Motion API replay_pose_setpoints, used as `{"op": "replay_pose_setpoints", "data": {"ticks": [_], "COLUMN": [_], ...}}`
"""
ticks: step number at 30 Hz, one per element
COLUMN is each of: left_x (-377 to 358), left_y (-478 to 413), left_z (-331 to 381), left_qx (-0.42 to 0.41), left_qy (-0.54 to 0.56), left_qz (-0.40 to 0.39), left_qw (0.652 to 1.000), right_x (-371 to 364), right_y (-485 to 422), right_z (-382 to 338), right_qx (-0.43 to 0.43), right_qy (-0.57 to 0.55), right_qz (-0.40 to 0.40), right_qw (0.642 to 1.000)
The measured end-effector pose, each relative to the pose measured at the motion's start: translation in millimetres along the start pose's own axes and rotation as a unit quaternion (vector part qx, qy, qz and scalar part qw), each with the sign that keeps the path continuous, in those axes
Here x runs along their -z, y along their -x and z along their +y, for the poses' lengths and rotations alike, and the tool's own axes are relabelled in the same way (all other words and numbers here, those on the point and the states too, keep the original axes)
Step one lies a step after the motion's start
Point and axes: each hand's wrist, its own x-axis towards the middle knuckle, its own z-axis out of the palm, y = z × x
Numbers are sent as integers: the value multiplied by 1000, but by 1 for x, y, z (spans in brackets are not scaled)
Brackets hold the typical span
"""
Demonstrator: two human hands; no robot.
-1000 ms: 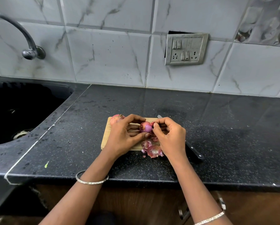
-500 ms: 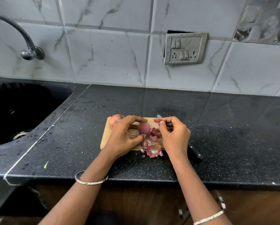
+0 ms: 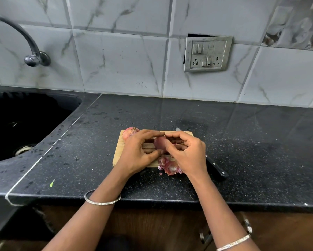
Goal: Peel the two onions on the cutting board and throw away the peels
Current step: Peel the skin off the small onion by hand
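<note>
Pale, marble-veined wall tiles [image 3: 119,60] rise behind a black speckled countertop [image 3: 261,142], and a metal switch and socket plate [image 3: 208,53] is set into the wall. At the left a dark sink [image 3: 48,113] is sunk into the counter, with a curved metal tap [image 3: 31,46] on the wall above it. The shadowed front below the counter edge looks like brown wooden cabinets [image 3: 161,229], though the view is dim.
</note>
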Motion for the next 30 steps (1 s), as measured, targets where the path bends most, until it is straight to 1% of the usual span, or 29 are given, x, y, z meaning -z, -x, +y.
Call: {"op": "replay_pose_setpoints", "data": {"ticks": [3, 5, 10, 13, 18, 20, 24, 30], "left_x": [-1, -3, -5, -6, -5, -4, 0, -1], "left_y": [0, 0, 2, 3, 3, 3, 2, 3], "left_z": [-2, -4, -6, -5, -2, 1, -3, 0], "left_qx": [-9, -16, 15, 37, 36, 22, -16, -18], "left_qy": [-21, -27, 3, 44, 45, 32, -37, -41], "left_qz": [5, 5, -1, -5, -6, -1, 19, 17], "left_qw": [1000, 999, 1000, 998, 998, 999, 999, 999], "right_x": [-1, 0, 0, 0, -2, -2, 0, 0], "right_y": [-1, 0, -1, -1, 0, 0, 1, -1], "right_z": [5, 6, 6, 6, 7, 5, 4, 5], "right_qx": [17, 34, 53, 57, 52, 57, 72, 39], "right_qy": [-11, 4, 25, 38, 29, 31, 30, 31], "right_qz": [7, 3, 4, 5, 2, 4, 8, 8], "right_qw": [1000, 999, 998, 998, 998, 998, 997, 999]}}
